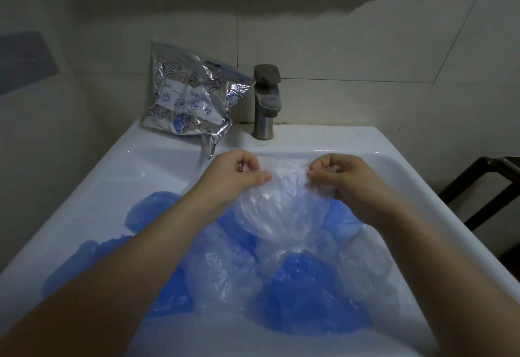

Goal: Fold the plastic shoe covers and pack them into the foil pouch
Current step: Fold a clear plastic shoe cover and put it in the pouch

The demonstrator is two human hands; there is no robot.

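The fingers (247, 163) of the left hand (236, 176) curl in and pinch the top left edge of a clear plastic shoe cover (284, 204), thumb pressed against its front; the fingers of the right hand (337, 176) curl the same way and pinch the top right edge, so the cover hangs stretched between the two hands above the basin; its lower part droops onto the heap beneath. That heap fills the white sink (394, 159): blue shoe covers (306, 297) and more clear ones (222, 269) lie crumpled together, touching and overlapping; one blue cover (152, 210) sits at the left of the pile. The foil pouch (191, 100) stands at the back left corner of the sink ledge, leaning against the tiled wall (351, 46), printed with blue line drawings and a label; something blue shows through its lower part. A metal faucet (266, 100) stands just to the right of the pouch; a dark metal frame (484, 187) is at the far right.
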